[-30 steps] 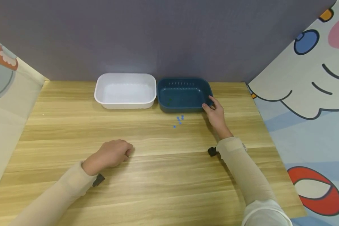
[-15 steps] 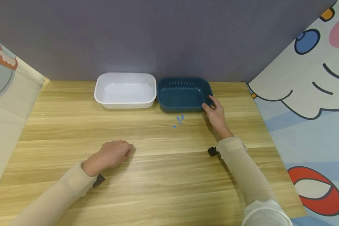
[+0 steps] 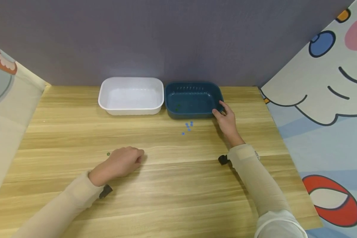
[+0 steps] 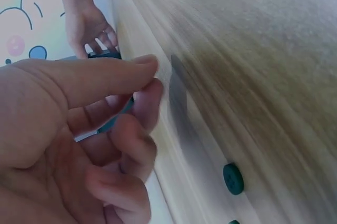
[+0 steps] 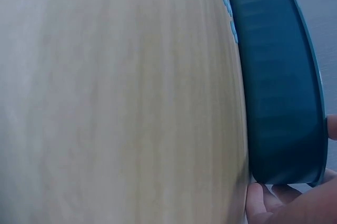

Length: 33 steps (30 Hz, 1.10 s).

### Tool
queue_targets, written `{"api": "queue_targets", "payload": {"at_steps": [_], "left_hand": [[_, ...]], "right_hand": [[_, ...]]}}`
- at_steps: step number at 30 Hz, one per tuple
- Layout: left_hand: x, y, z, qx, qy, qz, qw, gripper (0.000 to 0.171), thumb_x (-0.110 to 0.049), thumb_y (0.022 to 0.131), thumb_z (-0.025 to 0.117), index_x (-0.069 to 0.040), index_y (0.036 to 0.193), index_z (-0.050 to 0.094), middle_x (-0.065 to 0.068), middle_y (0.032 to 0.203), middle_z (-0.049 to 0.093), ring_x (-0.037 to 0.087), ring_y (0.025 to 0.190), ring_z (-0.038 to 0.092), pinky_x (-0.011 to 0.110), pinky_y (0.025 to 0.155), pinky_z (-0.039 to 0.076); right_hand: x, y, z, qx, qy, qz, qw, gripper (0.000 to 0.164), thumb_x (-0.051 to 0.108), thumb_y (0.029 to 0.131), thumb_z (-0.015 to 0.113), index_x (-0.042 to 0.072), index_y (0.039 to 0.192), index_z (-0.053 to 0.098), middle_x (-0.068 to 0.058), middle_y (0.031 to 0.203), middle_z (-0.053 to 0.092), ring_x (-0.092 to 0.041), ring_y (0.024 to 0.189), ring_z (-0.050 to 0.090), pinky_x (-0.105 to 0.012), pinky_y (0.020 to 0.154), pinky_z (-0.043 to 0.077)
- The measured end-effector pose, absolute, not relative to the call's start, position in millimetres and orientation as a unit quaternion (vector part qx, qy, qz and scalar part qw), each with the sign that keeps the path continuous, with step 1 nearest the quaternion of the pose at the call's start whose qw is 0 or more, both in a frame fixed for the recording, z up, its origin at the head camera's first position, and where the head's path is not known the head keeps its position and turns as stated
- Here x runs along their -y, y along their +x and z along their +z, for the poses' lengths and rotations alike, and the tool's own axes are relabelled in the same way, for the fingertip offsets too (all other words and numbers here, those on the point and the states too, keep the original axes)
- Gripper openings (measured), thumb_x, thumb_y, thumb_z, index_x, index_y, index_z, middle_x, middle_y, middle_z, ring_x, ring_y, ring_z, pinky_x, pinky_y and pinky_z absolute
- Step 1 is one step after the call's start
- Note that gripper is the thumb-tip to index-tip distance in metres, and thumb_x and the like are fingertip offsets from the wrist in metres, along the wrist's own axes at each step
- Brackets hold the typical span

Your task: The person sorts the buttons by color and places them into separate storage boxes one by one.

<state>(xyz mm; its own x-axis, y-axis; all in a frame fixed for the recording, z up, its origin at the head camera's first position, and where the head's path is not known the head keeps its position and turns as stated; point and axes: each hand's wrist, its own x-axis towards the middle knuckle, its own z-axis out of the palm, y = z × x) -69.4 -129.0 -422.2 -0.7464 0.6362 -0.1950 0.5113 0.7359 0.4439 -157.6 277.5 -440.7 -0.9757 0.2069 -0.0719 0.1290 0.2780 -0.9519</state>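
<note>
My right hand (image 3: pixel 227 123) grips the right front corner of a dark teal plastic basin (image 3: pixel 193 116); its fingers also show at the rim in the right wrist view. Two small green pieces (image 3: pixel 177 109) lie inside. Over the middle left of the table, my left hand (image 3: pixel 123 162) has curled fingers, thumb and index tips together. In the left wrist view (image 4: pixel 110 139) no object shows between those tips; I cannot tell if something tiny is pinched there. A round green button (image 4: pixel 233 178) lies on the table beside it, with part of another at the frame's bottom edge.
To the left of the teal basin stands a white plastic basin (image 3: pixel 131 111). Several small blue pieces (image 3: pixel 188 126) lie on the wooden table (image 3: pixel 178 198) in front of the teal one. A grey panel (image 3: pixel 166 39) rises behind; side walls carry cartoon pictures.
My left hand has shifted slightly right, and a green button now shows beside it in the head view. The right hand stays on the teal basin, which has not moved.
</note>
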Motion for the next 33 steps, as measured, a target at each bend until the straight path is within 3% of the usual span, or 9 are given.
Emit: {"api": "queue_targets", "payload": {"at_steps": [5,12,19,27,33], "left_hand": [[127.4,-75.0,-423.8,-0.909,0.305,0.233,0.163,0.018,-0.01,0.089,0.076,-0.018,0.081,0.063,-0.01,0.072,0.058,0.009,0.064,0.052,0.027,0.055,0.046],[124.8,-81.5,-427.1,-0.898,0.285,0.299,0.151,0.017,-0.009,0.088,0.077,-0.019,0.082,0.065,-0.008,0.08,0.067,0.009,0.073,0.061,0.031,0.068,0.055],[123.7,-83.6,-424.8,-0.885,0.269,0.344,0.162,0.012,-0.007,0.09,0.075,-0.015,0.085,0.067,-0.005,0.083,0.07,0.01,0.074,0.062,0.031,0.068,0.055],[126.9,-88.3,-426.3,-0.869,0.243,0.394,0.174,0.006,-0.006,0.091,0.073,-0.011,0.089,0.07,-0.002,0.086,0.071,0.012,0.074,0.063,0.028,0.065,0.055],[127.0,-90.7,-425.3,-0.873,0.228,0.394,0.174,0.002,-0.009,0.092,0.073,-0.008,0.091,0.071,-0.002,0.085,0.07,0.011,0.067,0.059,0.028,0.061,0.053]], "right_hand": [[-281.2,-159.7,-448.3,0.801,-0.103,0.588,0.037,0.065,0.031,0.1,0.063,0.018,0.158,0.035,-0.011,0.162,0.03,-0.025,0.118,0.055,-0.026,0.075,0.049],[-281.7,-160.4,-449.4,0.8,-0.1,0.59,0.038,0.065,0.03,0.1,0.064,0.017,0.158,0.035,-0.012,0.163,0.027,-0.033,0.128,0.052,-0.028,0.081,0.049],[-281.4,-160.5,-444.9,0.801,-0.106,0.589,0.031,0.066,0.023,0.1,0.064,0.013,0.158,0.034,-0.014,0.164,0.025,-0.035,0.135,0.046,-0.02,0.082,0.048],[-267.7,-149.0,-417.1,0.805,-0.102,0.583,0.028,0.063,0.016,0.101,0.061,0.002,0.156,0.034,-0.021,0.163,0.024,-0.04,0.137,0.043,-0.033,0.094,0.049],[-264.4,-145.8,-413.1,0.809,-0.101,0.578,0.031,0.062,0.015,0.101,0.061,0.001,0.155,0.034,-0.022,0.162,0.025,-0.039,0.137,0.044,-0.036,0.097,0.048]]}}
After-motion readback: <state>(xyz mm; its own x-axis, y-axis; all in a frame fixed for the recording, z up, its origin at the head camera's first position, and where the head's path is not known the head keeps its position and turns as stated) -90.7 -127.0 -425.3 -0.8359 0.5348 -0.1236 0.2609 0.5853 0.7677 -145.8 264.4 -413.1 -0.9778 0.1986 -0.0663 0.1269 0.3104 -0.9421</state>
